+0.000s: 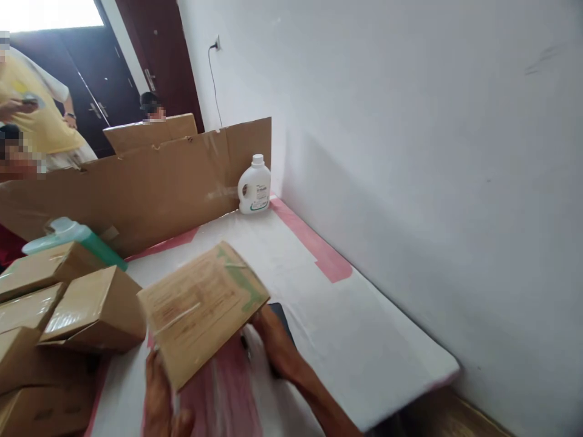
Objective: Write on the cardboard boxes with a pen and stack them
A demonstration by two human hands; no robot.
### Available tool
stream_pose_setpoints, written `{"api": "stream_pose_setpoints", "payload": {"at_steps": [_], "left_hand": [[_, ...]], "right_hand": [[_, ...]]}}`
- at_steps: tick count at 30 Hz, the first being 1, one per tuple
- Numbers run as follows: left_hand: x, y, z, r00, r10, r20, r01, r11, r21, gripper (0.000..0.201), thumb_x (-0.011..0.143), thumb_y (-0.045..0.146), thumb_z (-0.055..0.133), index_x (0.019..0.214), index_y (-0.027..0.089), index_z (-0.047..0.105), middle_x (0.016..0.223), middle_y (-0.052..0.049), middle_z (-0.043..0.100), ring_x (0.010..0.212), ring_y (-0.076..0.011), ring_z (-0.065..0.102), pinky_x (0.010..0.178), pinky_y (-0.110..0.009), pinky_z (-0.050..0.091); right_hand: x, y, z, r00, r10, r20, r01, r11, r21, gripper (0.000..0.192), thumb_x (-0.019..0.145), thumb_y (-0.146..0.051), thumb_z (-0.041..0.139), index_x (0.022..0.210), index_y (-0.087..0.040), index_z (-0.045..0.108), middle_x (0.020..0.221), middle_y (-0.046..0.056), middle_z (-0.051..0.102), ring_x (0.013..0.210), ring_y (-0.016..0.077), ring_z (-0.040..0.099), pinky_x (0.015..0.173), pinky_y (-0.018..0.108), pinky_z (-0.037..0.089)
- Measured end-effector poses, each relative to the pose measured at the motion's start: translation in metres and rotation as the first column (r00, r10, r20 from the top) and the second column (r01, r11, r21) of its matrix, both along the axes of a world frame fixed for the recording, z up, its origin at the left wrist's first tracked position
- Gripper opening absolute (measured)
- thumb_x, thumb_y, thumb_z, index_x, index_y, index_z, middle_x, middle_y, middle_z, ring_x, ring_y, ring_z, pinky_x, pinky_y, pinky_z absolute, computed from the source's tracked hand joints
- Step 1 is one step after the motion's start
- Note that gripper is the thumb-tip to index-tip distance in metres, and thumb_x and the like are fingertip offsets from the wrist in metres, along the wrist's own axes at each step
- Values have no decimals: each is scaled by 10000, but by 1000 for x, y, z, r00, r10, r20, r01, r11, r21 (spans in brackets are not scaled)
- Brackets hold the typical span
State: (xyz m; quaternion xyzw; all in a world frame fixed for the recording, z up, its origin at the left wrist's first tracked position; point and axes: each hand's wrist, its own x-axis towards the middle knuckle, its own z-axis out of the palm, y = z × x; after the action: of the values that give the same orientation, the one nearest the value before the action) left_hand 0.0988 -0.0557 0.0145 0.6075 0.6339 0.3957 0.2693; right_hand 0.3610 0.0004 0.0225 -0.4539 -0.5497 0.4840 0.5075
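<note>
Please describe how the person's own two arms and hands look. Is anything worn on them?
Both are bare. The left hand shows no glove, ring or sleeve. The right hand and its forearm are also uncovered, with no watch or band visible. Motion blur hides finer detail.

Motion blurs the print on the cardboard box (203,309) we hold, beyond reading. It covers our right hand (268,340) fingers and part of the dark flat object (283,321) beneath. Our left hand (159,394) runs off the bottom edge; stacked boxes (50,328) left of it leave the frame.
</note>
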Motion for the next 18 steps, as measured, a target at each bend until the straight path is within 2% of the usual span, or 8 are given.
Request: {"api": "stream_pose_setpoints", "payload": {"at_steps": [2, 3, 5, 7, 10, 13, 18], "left_hand": [[45, 49, 4, 991, -131, 27, 128, 985, 116, 865, 825, 747, 618, 1565, 321, 475, 1639, -120, 448, 1595, -455, 242, 1217, -672, 375], [70, 80, 7, 969, -242, 50, 231, 960, 159, 831, 909, 688, 570, 1608, 276, 393, 1669, -155, 376, 1588, -429, 269, 1215, -655, 380], [123, 146, 9, 880, -458, 127, 433, 882, 184, 861, 972, 635, 524, 1672, 268, 185, 1710, -182, 242, 1571, -376, 311, 1169, -593, 457], [171, 211, 7, 841, -523, 141, 503, 851, 153, 969, 946, 671, 554, 1685, 259, 81, 1732, -197, 137, 1594, -372, 236, 1176, -569, 447], [226, 287, -3, 855, -500, 136, 492, 866, 91, 1110, 894, 745, 571, 1681, 175, 34, 1706, -253, 158, 1598, -405, 206, 1238, -595, 341], [258, 334, -14, 872, -472, 128, 468, 882, 63, 1194, 867, 781, 584, 1675, 131, -8, 1702, -278, 142, 1616, -412, 160, 1299, -562, 224], [279, 380, -14, 872, -476, 114, 478, 878, 16, 1241, 872, 790, 587, 1668, 64, -31, 1721, -295, 87, 1629, -417, 120, 1326, -472, 158]], "right_hand": [[37, 32, -2, 990, -141, -19, 141, 990, 26, 710, 993, -775, 395, 1502, -303, 541, 1480, 94, 606, 1438, 304, 495, 1158, 481, 453], [58, 52, -4, 979, -204, -26, 204, 978, 32, 728, 980, -787, 410, 1503, -297, 535, 1501, 100, 591, 1442, 305, 491, 1149, 489, 462], [97, 95, -10, 949, -315, -27, 316, 948, 34, 789, 937, -839, 421, 1466, -271, 563, 1498, 117, 597, 1393, 308, 538, 1095, 485, 507], [130, 138, -18, 916, -400, 5, 400, 916, 26, 857, 905, -888, 385, 1405, -227, 604, 1427, 139, 649, 1291, 305, 611, 1009, 462, 557], [166, 197, -29, 874, -484, 54, 483, 875, 26, 859, 927, -874, 336, 1311, -175, 655, 1290, 165, 719, 1197, 301, 650, 948, 438, 567], [189, 246, -37, 840, -535, 90, 534, 844, 36, 808, 954, -829, 355, 1244, -151, 684, 1220, 179, 742, 1169, 301, 658, 958, 427, 547], [211, 309, -50, 770, -618, 157, 614, 786, 80, 826, 948, -830, 341, 1172, -119, 697, 1121, 191, 758, 1124, 303, 667, 950, 411, 532]]}}
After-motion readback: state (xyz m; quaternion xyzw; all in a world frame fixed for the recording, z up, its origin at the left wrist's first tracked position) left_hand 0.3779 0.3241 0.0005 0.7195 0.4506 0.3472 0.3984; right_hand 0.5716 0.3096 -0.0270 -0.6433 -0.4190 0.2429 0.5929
